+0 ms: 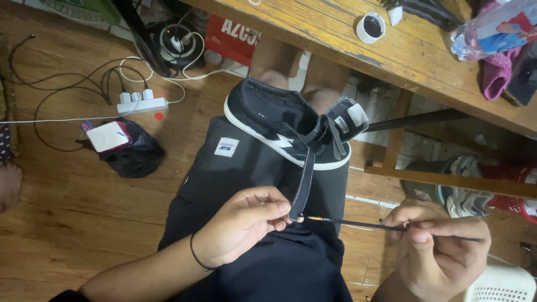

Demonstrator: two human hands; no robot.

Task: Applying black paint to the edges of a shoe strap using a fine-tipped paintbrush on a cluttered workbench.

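A black shoe with a white sole and white side mark (pixel 279 120) lies on my lap, over black shorts (pixel 246 168). One long black strap (pixel 306 179) hangs from the shoe toward me. My left hand (pixel 243 223) pinches the end of that strap between thumb and fingers. My right hand (pixel 439 243) grips a thin dark brush (pixel 358 223) by its handle. The brush tip points left and touches the strap end beside my left fingertips.
A wooden table (pixel 403 53) crosses the top right, bearing a small white jar of black paint (pixel 371 27), a plastic bottle (pixel 492 28) and pink cloth. A white power strip (pixel 141 104) with cables and a black bag (pixel 131 151) lie on the wooden floor at left. More shoes (pixel 464 193) sit at right.
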